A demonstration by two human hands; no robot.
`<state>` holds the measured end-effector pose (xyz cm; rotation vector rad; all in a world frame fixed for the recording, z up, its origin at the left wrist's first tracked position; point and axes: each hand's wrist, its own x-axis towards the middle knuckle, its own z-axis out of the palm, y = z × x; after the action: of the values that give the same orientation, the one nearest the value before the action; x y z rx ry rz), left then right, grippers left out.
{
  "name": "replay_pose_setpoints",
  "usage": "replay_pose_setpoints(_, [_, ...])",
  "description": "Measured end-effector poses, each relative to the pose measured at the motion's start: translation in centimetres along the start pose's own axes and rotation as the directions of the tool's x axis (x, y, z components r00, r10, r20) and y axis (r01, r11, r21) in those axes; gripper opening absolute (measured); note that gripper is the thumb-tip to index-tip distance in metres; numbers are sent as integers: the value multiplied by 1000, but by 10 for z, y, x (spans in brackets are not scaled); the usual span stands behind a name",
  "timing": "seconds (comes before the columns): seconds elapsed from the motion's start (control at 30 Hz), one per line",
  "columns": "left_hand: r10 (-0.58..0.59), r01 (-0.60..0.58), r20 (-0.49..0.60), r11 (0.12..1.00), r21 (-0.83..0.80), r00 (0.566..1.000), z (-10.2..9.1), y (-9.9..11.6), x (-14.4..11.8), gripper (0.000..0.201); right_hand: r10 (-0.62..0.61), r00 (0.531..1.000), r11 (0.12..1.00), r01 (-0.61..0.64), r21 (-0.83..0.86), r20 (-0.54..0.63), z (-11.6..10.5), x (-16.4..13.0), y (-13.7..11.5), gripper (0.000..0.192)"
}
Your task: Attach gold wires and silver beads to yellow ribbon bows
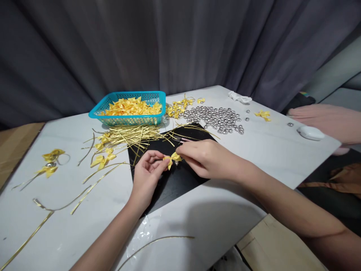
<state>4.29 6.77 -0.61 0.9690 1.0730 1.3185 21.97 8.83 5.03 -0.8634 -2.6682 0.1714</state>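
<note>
A small yellow ribbon bow [170, 161] is between my two hands, above the black mat [169, 188]. My left hand [149, 169] pinches the bow's left side between thumb and fingers. At the bow's right side, my right hand [204, 156] is closed with its fingertips on the ribbon. A small silver bell-like piece [176, 163] shows under the bow's right loop. Beside my right knuckles is a slim tool with a dark tip [179, 139]; whether it lies on the mat or is tucked in that hand, I cannot tell. Gold twist ties [135, 132] lie behind my left hand.
A blue basket [126, 121] full of yellow bows stands at the back. Silver bells [222, 118] are spread right of it. Finished-looking bows [51, 162] and loose ties [96, 188] lie left. A white mouse [310, 132] and crumpled white cloth [239, 98] are right.
</note>
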Motion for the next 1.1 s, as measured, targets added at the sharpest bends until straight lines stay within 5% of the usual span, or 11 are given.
replay_pose_setpoints(1.1, [8, -8, -2, 1000, 4, 1000, 1, 0, 0, 29, -24, 1000, 1000, 24, -10, 6, 1, 0, -2, 14])
